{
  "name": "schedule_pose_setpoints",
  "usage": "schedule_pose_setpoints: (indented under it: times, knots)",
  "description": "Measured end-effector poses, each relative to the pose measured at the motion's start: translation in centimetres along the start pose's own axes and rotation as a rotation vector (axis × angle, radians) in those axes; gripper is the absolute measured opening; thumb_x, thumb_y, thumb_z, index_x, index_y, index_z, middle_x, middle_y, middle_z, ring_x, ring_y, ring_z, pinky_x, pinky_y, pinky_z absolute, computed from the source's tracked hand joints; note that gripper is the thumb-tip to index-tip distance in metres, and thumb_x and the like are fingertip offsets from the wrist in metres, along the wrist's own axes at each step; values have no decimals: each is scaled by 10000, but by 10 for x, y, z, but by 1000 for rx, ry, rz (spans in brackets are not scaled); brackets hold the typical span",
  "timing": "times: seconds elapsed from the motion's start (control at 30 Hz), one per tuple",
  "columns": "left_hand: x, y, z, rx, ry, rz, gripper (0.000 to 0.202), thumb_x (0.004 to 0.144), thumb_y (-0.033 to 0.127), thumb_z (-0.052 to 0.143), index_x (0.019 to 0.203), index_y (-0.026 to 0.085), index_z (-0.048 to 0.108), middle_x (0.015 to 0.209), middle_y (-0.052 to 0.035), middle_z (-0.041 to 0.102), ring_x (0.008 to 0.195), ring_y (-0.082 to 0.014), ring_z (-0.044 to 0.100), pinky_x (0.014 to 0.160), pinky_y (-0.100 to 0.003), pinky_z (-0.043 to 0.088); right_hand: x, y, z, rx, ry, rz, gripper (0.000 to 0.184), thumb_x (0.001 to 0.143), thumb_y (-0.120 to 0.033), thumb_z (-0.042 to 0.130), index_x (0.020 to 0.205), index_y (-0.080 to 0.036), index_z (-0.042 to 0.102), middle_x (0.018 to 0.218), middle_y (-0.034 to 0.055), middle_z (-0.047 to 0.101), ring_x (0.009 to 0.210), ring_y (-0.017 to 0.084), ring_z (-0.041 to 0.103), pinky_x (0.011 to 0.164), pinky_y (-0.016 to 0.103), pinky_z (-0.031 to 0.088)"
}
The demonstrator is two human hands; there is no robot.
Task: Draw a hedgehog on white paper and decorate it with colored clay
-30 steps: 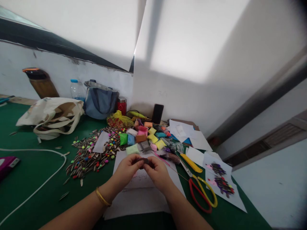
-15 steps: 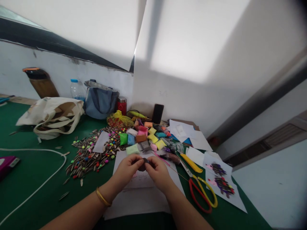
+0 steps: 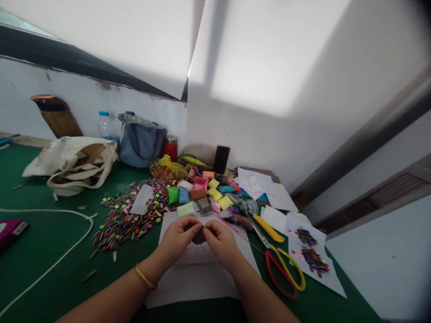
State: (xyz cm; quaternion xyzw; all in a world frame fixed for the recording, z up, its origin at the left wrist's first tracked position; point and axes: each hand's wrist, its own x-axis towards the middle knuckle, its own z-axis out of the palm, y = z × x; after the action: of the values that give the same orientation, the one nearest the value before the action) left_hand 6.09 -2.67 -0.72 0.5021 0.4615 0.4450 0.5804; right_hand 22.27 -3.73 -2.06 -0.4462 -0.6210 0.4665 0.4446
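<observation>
Between the fingertips of my left hand and my right hand is a small dark brown piece of modelling clay. Both hands pinch it, and the fingers cover part of it. It is held above white paper sheets that bear faint pencil lines and a bit of pink. Just beyond my hands lie a pale green clay packet and a dark grey-brown one, with several other coloured packets behind them.
Striped sunflower seeds mixed with coloured pompoms spread to the left. Scissors and a yellow cutter lie at right, near seed-decorated pictures. Bags, bottles and a phone stand along the wall. A white cable curves at left.
My fingertips have shifted slightly on the brown clay, and it now hangs a little lower between them. Everything else is in the same place.
</observation>
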Motion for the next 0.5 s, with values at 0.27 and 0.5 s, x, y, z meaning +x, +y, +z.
schedule_pose_setpoints:
  times: [0.27,0.5]
  knots:
    - [2,2,2,-97,-33,-14,419,636,376,790,968,177,630,757,-15,672,685,-170,633,571,-248,463,5,2,0,156,73,33,200,818,-354,631,925,-186,644,858,47,681,791,205,650,741,339,528]
    - [3,1,0,-70,-20,-44,386,614,343,810,918,171,645,784,-24,684,623,-138,581,496,-216,414,4,-3,-1,201,37,55,197,768,-321,698,901,-186,644,829,27,687,788,201,655,764,338,524]
